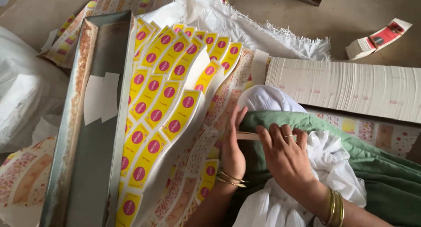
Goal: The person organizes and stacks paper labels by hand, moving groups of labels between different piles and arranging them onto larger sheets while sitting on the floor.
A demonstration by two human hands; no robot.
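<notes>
My left hand (232, 146) and my right hand (285, 154) meet over my lap and pinch a thin pale strip of card (247, 136) between them, edge-on to the camera. Both wrists wear gold bangles and the right hand has a ring. Just left of the hands lies a fanned spread of yellow labels with pink round spots (162, 100), overlapping like scales. Under my arms are green cloth (351, 143) and white cloth (272, 100).
A long grey metal tray (94, 143) with a rusty rim lies at the left, white paper pieces inside. A long row of stacked white cards (346, 84) runs along the right. A small bundle with a red wrapper (379, 38) sits far right. Patterned printed sheets (26, 179) cover the floor.
</notes>
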